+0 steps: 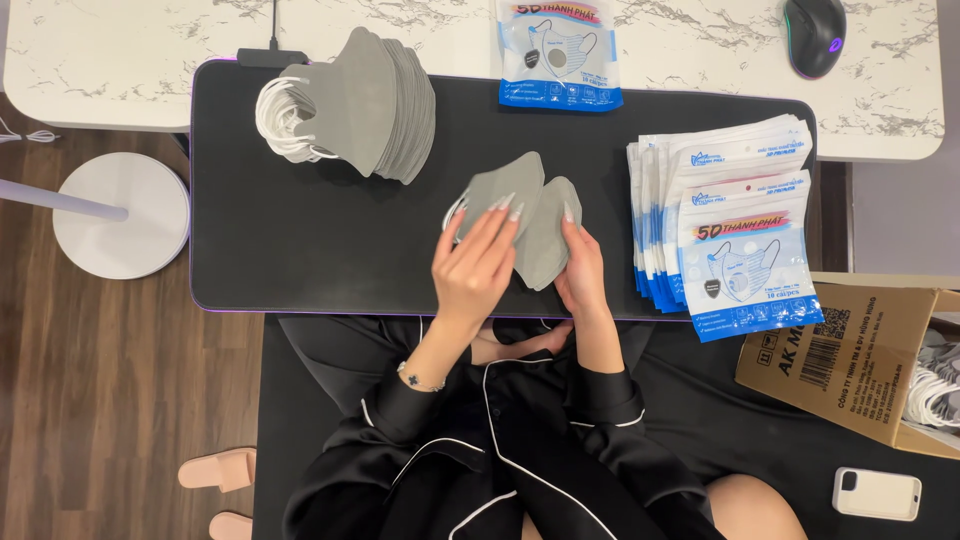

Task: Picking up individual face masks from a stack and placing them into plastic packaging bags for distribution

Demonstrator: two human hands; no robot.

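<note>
Overhead view of a seated person at a marble tabletop (120, 60). A black mat (320, 250) covers the tabletop's near half and carries most items. At 3 o'clock on the mat, a fanned stack of blue-and-white pouches (725, 215) overhangs the near edge. At 11 o'clock, a pile of grey masks (375, 105) lies with white ear loops bunched on its left side. At 5 o'clock, beyond the mat, an open cardboard box (845, 365) holds more white loops. At mat centre, a few grey masks (520, 225) are held just above the surface between both hands. The left hand (472, 272), fingers extended and slightly spread, lies across the front of these masks; the right hand (582, 270) pinches their right edge. At 12 o'clock, a single pouch (558, 52) lies flat across the mat's far edge. A mouse (814, 35) sits at 1 o'clock; a white phone (877, 493) lies at 5 o'clock.
</note>
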